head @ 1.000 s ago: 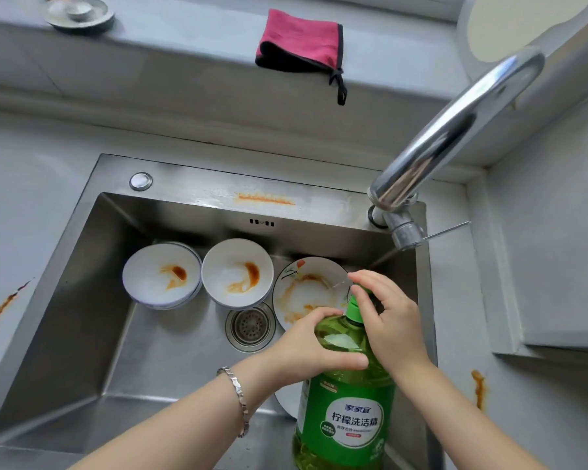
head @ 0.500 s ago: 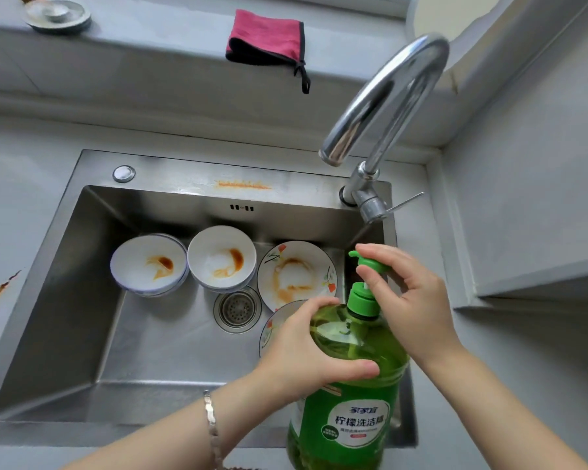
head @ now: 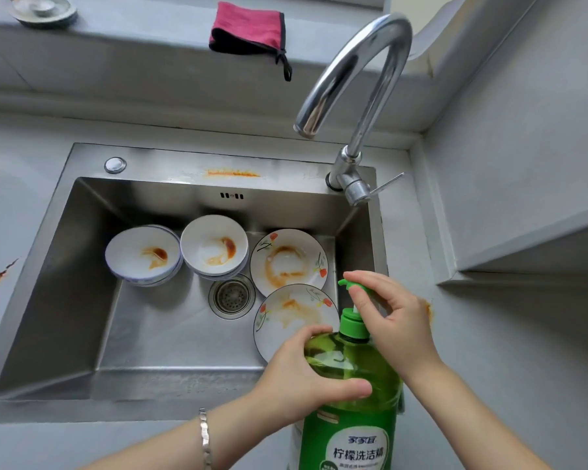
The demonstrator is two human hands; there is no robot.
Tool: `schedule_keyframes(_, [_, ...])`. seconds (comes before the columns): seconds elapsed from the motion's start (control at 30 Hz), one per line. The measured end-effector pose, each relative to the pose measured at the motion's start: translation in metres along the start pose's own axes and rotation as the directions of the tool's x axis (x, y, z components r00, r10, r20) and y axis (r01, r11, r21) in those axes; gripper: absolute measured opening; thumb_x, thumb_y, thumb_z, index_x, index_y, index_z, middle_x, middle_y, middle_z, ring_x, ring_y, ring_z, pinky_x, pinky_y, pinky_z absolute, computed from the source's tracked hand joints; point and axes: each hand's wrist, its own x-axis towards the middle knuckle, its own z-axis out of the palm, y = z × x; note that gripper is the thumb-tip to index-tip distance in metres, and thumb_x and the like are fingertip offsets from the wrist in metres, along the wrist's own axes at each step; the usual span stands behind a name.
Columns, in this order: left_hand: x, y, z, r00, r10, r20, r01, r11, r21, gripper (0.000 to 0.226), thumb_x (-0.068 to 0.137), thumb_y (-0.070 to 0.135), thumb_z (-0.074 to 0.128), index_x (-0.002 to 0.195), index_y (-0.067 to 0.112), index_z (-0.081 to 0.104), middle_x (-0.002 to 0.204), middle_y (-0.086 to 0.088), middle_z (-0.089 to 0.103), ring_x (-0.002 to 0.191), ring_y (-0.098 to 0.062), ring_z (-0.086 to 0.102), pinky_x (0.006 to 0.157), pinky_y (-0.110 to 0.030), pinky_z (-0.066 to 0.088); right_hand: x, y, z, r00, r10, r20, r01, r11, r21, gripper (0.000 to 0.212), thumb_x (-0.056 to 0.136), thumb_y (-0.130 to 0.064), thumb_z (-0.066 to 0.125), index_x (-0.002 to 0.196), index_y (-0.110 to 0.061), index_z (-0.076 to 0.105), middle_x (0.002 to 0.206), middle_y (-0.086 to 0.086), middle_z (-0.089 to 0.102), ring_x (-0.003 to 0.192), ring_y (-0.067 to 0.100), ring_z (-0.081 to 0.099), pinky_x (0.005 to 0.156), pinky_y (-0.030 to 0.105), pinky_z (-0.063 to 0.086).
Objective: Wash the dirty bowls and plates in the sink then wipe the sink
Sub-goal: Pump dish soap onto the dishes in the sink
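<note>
- Steel sink [head: 65,283] — left bowl [head: 141,254] and right bowl [head: 213,245] at its far side, both sauce-smeared. Floral far plate [head: 287,259] and near plate [head: 292,317] sit at its right, stained orange.
- Green detergent bottle [head: 350,422] at near right; the left hand [head: 302,378] wraps its fingers around the shoulder.
- Pump head [head: 348,284] has risen since a second ago, white stem showing — the right hand [head: 398,320] pinches it with its fingertips.

Hidden / cut off at the sink

Detergent bottle [head: 350,418]: base runs off btm edge, small label print unreadable. Left hand [head: 306,378] gripping it + bottle cover near plate [head: 286,320] front rim. Right hand [head: 394,320] fingers pinch pump head [head: 348,284], hiding part. Left bowl stack [head: 143,256] & middle bowl stack [head: 214,245]: lower bowls show rims only. Metal dish [head: 43,10] top-left clipped by top edge.
</note>
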Motion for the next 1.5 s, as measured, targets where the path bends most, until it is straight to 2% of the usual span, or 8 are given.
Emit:
schedule_keyframes(0.23, [0.013, -0.006, 0.002, 0.995, -0.076, 0.063, 0.076, 0.997, 0.01, 0.09, 0.031, 0.051, 0.083, 0.114, 0.033, 0.053, 0.103, 0.011, 0.067, 0.091, -0.001, 0.066, 0.087, -0.024, 0.053, -0.001, 0.024, 0.006, 0.997, 0.067, -0.033, -0.069, 0.996, -0.058, 0.019, 0.085, -0.005, 0.063, 0.099, -0.016, 0.071, 0.094, -0.018, 0.063, 0.093, -0.021, 0.053, 0.08, -0.003, 0.037])
schedule_keyframes(0.37, [0.018, -0.009, 0.003, 0.99, -0.109, 0.091, 0.11, 0.994, -0.002, 0.081, 0.036, 0.047, 0.085, 0.109, 0.033, 0.053, 0.1, 0.012, 0.067, 0.087, 0.003, 0.066, 0.077, -0.015, 0.052, -0.002, 0.031, 0.007, 0.993, 0.111, -0.034, -0.113, 0.991, -0.07, 0.018, 0.086, -0.005, 0.062, 0.097, -0.016, 0.071, 0.092, -0.018, 0.062, 0.091, -0.023, 0.052, 0.078, -0.004, 0.036])
schedule_keyframes(0.53, [0.022, -0.009, 0.003, 0.989, -0.124, 0.077, 0.124, 0.992, 0.002, 0.057, 0.06, 0.024, 0.088, 0.105, 0.032, 0.053, 0.098, 0.014, 0.063, 0.081, 0.009, 0.061, 0.068, -0.007, 0.046, -0.003, 0.037, 0.011, 0.994, 0.105, -0.034, -0.108, 0.99, -0.089, 0.018, 0.084, -0.004, 0.063, 0.097, -0.013, 0.073, 0.092, -0.013, 0.065, 0.091, -0.022, 0.052, 0.08, -0.003, 0.037])
schedule_keyframes(0.77, [0.024, -0.009, 0.002, 0.987, -0.132, 0.087, 0.135, 0.99, -0.029, 0.062, 0.061, 0.023, 0.087, 0.113, 0.027, 0.053, 0.1, 0.012, 0.063, 0.083, 0.005, 0.062, 0.065, -0.007, 0.047, -0.003, 0.038, 0.011, 0.99, 0.134, 0.032, -0.129, 0.984, -0.124, 0.019, 0.086, -0.007, 0.062, 0.1, -0.016, 0.072, 0.094, -0.015, 0.063, 0.089, -0.018, 0.055, 0.079, -0.003, 0.037])
schedule_keyframes(0.9, [0.024, -0.002, 0.0, 0.99, -0.1, 0.095, 0.105, 0.993, -0.049, 0.072, 0.046, 0.034, 0.091, 0.109, 0.031, 0.055, 0.1, 0.009, 0.067, 0.088, -0.001, 0.066, 0.074, -0.014, 0.052, 0.008, 0.026, 0.005, 0.996, 0.092, 0.019, -0.089, 0.988, -0.129, 0.019, 0.086, -0.009, 0.062, 0.102, -0.016, 0.071, 0.096, -0.018, 0.061, 0.089, -0.023, 0.051, 0.078, -0.006, 0.034])
schedule_keyframes(1.0, [0.02, 0.011, -0.011, 0.999, -0.014, 0.047, 0.015, 1.0, -0.023, 0.08, 0.032, 0.048, 0.085, 0.106, 0.035, 0.058, 0.104, 0.01, 0.067, 0.092, -0.001, 0.066, 0.085, -0.022, 0.053, 0.023, 0.004, 0.001, 1.0, -0.006, 0.011, 0.008, 0.995, -0.099, 0.02, 0.087, -0.011, 0.062, 0.104, -0.017, 0.07, 0.098, -0.021, 0.06, 0.094, -0.025, 0.049, 0.08, -0.005, 0.034])
schedule_keyframes(1.27, [0.012, 0.047, -0.094, 0.963, 0.196, -0.184, -0.175, 0.977, 0.124, 0.09, 0.031, 0.057, 0.08, 0.116, 0.042, 0.054, 0.113, 0.017, 0.062, 0.103, -0.001, 0.06, 0.091, -0.027, 0.051, 0.08, -0.07, 0.042, 0.955, -0.296, 0.015, 0.296, 0.955, -0.011, 0.023, 0.085, -0.014, 0.063, 0.108, -0.01, 0.069, 0.102, -0.012, 0.063, 0.099, -0.008, 0.055, 0.088, 0.004, 0.041])
schedule_keyframes(1.5, [0.013, 0.013, -0.166, 0.963, 0.088, -0.253, -0.047, 0.985, 0.166, 0.101, 0.03, 0.057, 0.081, 0.124, 0.035, 0.049, 0.116, 0.011, 0.06, 0.105, -0.007, 0.058, 0.092, -0.034, 0.051, 0.083, -0.075, 0.126, 0.984, -0.163, 0.073, 0.16, 0.986, 0.05, 0.023, 0.086, -0.012, 0.064, 0.108, -0.011, 0.069, 0.105, -0.01, 0.063, 0.102, -0.001, 0.057, 0.094, 0.025, 0.048])
